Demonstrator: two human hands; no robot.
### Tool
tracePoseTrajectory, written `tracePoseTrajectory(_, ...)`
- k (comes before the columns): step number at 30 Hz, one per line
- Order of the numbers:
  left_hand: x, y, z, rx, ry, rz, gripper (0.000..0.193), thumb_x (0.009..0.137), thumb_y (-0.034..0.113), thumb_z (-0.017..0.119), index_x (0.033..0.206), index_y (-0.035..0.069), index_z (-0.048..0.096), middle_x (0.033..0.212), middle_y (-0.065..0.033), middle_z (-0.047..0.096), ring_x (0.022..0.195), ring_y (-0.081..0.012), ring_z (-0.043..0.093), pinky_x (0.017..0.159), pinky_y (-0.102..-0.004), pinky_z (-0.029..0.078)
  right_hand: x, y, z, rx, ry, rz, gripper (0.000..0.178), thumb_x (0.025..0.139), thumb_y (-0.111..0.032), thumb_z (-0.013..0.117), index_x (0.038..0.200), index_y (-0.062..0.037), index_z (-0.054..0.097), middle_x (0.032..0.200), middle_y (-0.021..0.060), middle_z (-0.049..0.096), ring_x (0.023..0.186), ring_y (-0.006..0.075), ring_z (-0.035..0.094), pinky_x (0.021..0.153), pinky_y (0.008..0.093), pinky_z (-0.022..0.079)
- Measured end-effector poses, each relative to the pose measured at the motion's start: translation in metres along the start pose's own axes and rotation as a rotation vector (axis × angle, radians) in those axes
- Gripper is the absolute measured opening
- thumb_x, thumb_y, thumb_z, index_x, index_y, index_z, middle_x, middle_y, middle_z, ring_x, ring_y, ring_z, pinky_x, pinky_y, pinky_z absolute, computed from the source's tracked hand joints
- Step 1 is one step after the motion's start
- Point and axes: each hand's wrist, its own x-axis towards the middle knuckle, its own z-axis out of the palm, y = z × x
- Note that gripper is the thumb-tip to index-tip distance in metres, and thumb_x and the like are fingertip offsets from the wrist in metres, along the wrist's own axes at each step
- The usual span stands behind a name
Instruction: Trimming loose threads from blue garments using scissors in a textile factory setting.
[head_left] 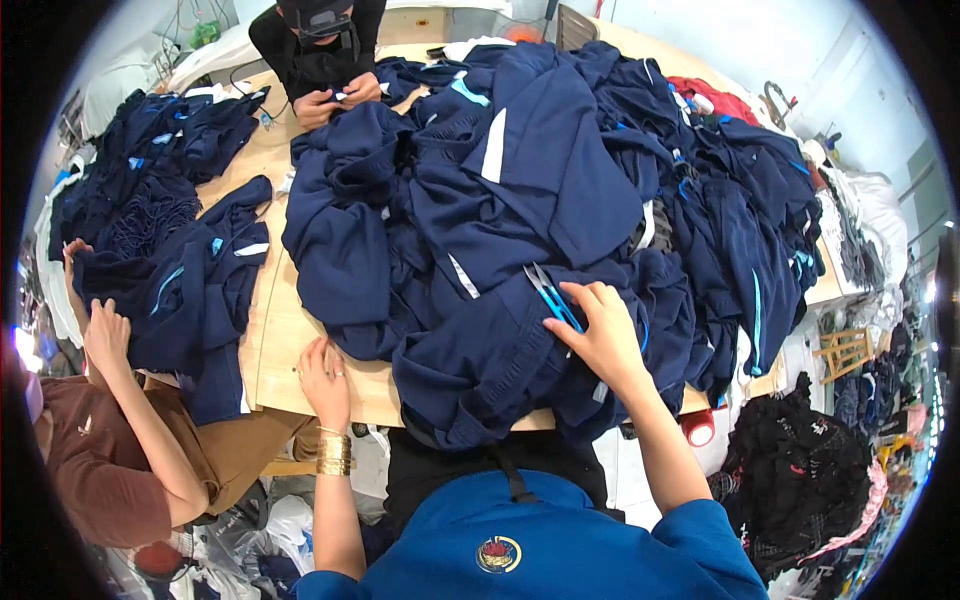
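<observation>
Blue-handled thread snips point(556, 303) rest against the dark navy garments, their metal tips pointing away and to the left. My right hand point(608, 335) is closed around their handle end, thumb on one side and fingers on the other. Beneath it lies a navy garment with a gathered elastic waistband point(505, 375), at the near side of the big heap. My left hand point(324, 378) rests on the wooden table's near edge, left of that garment, fingers loosely apart and holding nothing. Gold bracelets circle that wrist.
The heap of navy garments point(570, 150) covers most of the wooden table point(275, 340). Across it, a person in black point(325, 60) handles something small. A person in brown point(120, 460) at left touches another navy pile point(190, 290). Black clothing point(800, 470) lies low at right.
</observation>
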Motion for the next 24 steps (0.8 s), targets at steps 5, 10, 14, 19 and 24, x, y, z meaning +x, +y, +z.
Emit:
tracePoseTrajectory(5,0.003,-0.004,-0.001,-0.019,0.006,0.037,0.030,0.080,0.005,0.054,0.111,0.002,0.054,0.113,-0.0126,0.052,0.106,-0.0301,0.048,0.093,-0.0359,0.036,0.000,0.015,-0.003,-0.061,0.006,0.020,0.014,0.076,-0.015,0.062,0.079,-0.0009,0.061,0.072,0.0122,0.056,0.073,0.0294,0.056,0.068,0.0374,0.045)
tracePoseTrajectory(10,0.000,0.010,-0.018,-0.436,0.034,-0.185,0.026,0.088,0.005,0.048,0.113,0.002,0.055,0.115,-0.0106,0.051,0.100,-0.0191,0.052,0.088,-0.0294,0.041,-0.011,0.027,-0.026,0.221,0.106,0.287,0.014,0.080,-0.014,0.060,0.085,-0.0010,0.062,0.076,0.0128,0.062,0.066,0.0201,0.063,0.061,0.0313,0.048)
tracePoseTrajectory(14,-0.009,0.073,-0.038,-0.598,-0.005,-0.174,0.025,0.089,0.007,0.050,0.112,0.001,0.056,0.109,-0.0078,0.055,0.097,-0.0132,0.053,0.085,-0.0249,0.042,-0.024,0.041,-0.047,0.901,0.069,0.504,0.019,0.090,-0.012,0.049,0.098,0.0047,0.055,0.078,0.0117,0.063,0.071,0.0169,0.063,0.067,0.0275,0.053)
tracePoseTrajectory(19,-0.025,0.159,-0.031,-0.710,-0.508,0.078,0.024,0.084,0.005,0.057,0.108,0.002,0.058,0.102,-0.0073,0.060,0.091,-0.0148,0.057,0.080,-0.0258,0.045,-0.040,0.050,-0.055,1.346,0.122,0.485,0.029,0.090,-0.013,0.049,0.114,0.0030,0.051,0.082,0.0155,0.064,0.074,0.0201,0.065,0.069,0.0290,0.054)
tracePoseTrajectory(24,-0.031,0.204,0.004,-0.728,-0.537,0.048,0.029,0.080,0.014,0.065,0.105,0.001,0.057,0.091,-0.0081,0.058,0.082,-0.0155,0.057,0.073,-0.0251,0.045,-0.044,0.044,-0.056,1.663,0.082,0.400,0.037,0.088,-0.011,0.049,0.122,0.0018,0.044,0.090,0.0189,0.063,0.077,0.0224,0.066,0.071,0.0321,0.055)
